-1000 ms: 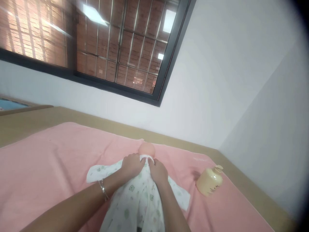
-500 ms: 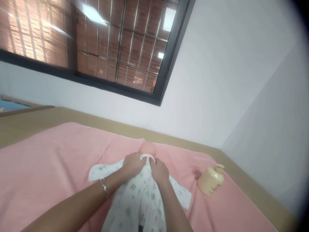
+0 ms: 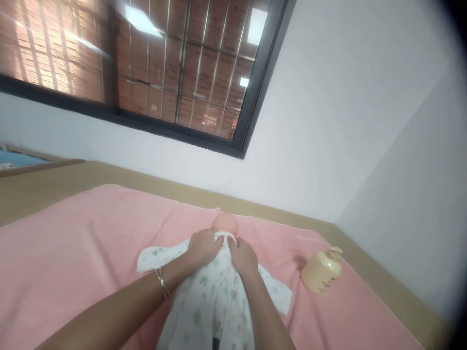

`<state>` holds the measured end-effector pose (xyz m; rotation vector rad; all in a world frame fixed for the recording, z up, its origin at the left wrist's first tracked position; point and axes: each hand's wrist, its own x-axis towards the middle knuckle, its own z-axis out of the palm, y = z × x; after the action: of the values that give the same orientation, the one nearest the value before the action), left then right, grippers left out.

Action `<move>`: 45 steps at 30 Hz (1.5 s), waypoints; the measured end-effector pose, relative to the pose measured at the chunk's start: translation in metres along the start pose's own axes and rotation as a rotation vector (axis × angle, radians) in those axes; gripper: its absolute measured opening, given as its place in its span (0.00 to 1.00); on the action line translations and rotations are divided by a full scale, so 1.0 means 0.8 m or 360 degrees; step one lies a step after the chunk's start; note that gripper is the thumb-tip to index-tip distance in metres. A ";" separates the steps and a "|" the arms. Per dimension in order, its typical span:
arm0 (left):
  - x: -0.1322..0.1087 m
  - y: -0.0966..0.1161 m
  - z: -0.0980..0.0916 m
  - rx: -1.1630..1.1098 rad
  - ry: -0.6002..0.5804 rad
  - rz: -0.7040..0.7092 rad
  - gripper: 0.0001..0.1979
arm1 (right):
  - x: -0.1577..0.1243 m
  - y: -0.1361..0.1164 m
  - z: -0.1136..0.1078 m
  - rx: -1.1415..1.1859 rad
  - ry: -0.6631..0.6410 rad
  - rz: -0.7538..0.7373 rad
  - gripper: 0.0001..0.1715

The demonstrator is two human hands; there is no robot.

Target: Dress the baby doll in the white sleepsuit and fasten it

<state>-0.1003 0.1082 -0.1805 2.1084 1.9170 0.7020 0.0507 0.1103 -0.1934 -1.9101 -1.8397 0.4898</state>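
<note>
A baby doll lies on a pink blanket, its bald head (image 3: 225, 223) pointing away from me. White baby clothes (image 3: 204, 296) with a green print cover its body, both sleeves spread out sideways. My left hand (image 3: 205, 246) is closed on the left side of the garment's neckline, thumb near the collar's middle. Opposite it, my right hand (image 3: 243, 255) grips the right side of the neckline. The two thumbs almost meet below the doll's head. My fingers are partly hidden under the cloth, and the doll's face is out of sight.
The pink blanket (image 3: 73, 253) covers a tan padded surface (image 3: 146, 179) that meets a white wall. To the right stands a tilted-looking cream pump bottle (image 3: 321, 272). A dark-framed window (image 3: 178, 129) with bars is above. Something blue (image 3: 22, 159) shows at far left.
Almost nothing differs. The whole view has shifted by a few pixels; both hands keep their hold on the neckline.
</note>
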 end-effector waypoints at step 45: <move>0.001 0.002 0.005 0.0378 0.0074 0.0098 0.24 | -0.040 -0.040 -0.033 -0.0460 -0.0021 -0.0179 0.29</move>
<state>-0.0968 0.1091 -0.1830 2.3183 2.0579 0.5633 0.0367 0.0774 -0.1555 -1.9702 -2.1078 0.2081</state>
